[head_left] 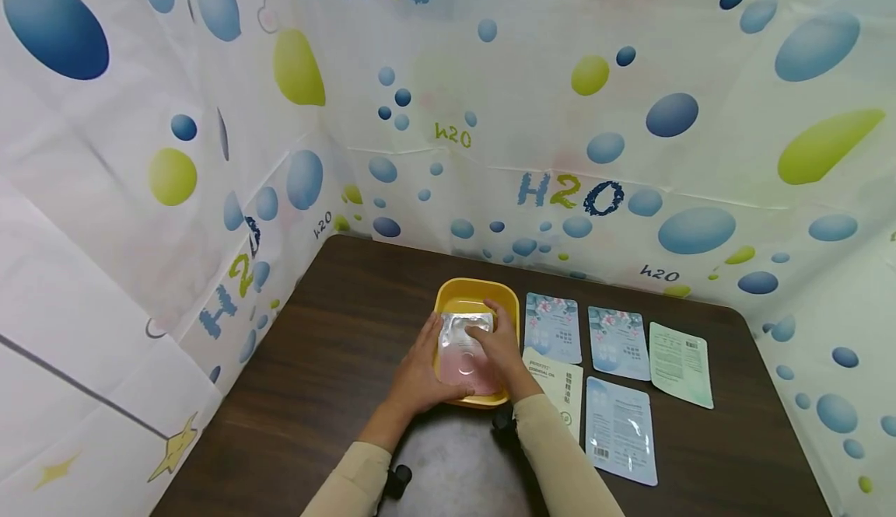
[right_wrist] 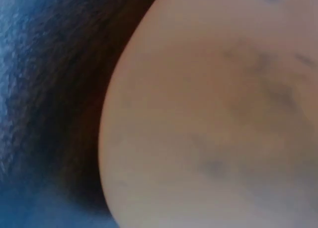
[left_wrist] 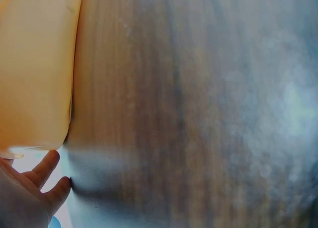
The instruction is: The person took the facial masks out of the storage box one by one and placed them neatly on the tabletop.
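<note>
In the head view, a shiny pink-and-silver foil pouch (head_left: pixel 465 354) lies flat at the yellow plastic basket (head_left: pixel 463 287), overlapping its left rim. My left hand (head_left: pixel 418 369) holds the pouch along its left side, with the thumb across its lower edge. From the right, my right hand (head_left: pixel 498 346) holds the other side, its thumb on the pouch's upper face. The left wrist view has the basket's outer wall (left_wrist: pixel 37 74) beside spread fingertips of the left hand (left_wrist: pixel 25 193). A blurred pale surface (right_wrist: pixel 208 114) fills most of the right wrist view.
Right of the basket, several flat pouches lie on the dark wood table (head_left: pixel 315 330): two floral blue ones (head_left: pixel 551 326) (head_left: pixel 619 342), a green one (head_left: pixel 680 363), a cream one (head_left: pixel 560 389) and a pale blue one (head_left: pixel 620 430). A patterned curtain (head_left: pixel 448 183) surrounds the table.
</note>
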